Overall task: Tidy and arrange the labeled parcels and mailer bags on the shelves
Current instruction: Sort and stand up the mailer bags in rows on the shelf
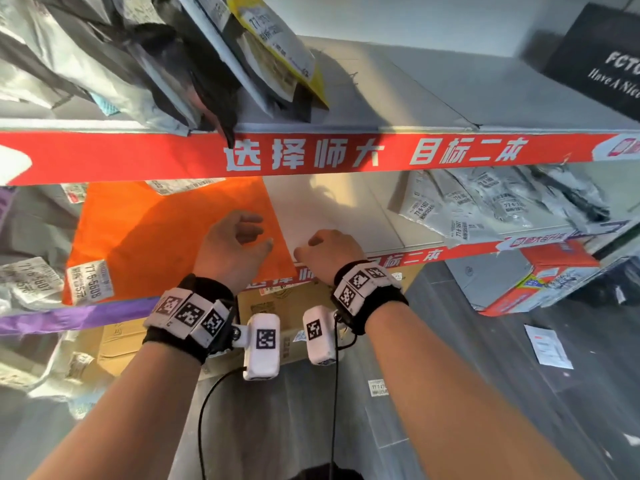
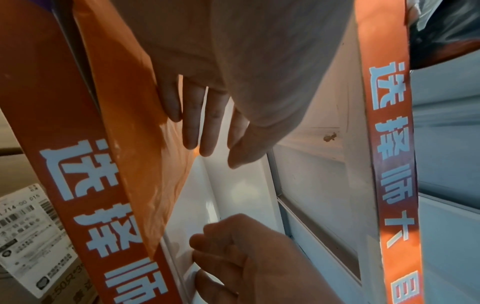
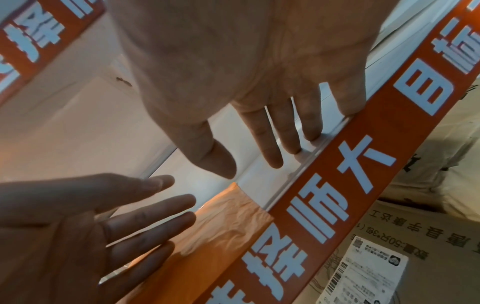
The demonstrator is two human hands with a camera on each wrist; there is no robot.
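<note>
An orange mailer bag lies flat on the middle shelf, a white label at its front left corner. My left hand hovers over the bag's right part with fingers spread and relaxed, holding nothing; the left wrist view shows the left hand with straight fingers at the bag's edge. My right hand is just right of the bag at the shelf's front lip. In the right wrist view the right hand has straight fingers, tips touching the lip, beside the bag's corner.
Leaning mailer bags crowd the upper shelf's left. Grey labeled bags pile up at the middle shelf's right. A purple mailer lies left of the orange one. Below are a cardboard box and an orange-white carton.
</note>
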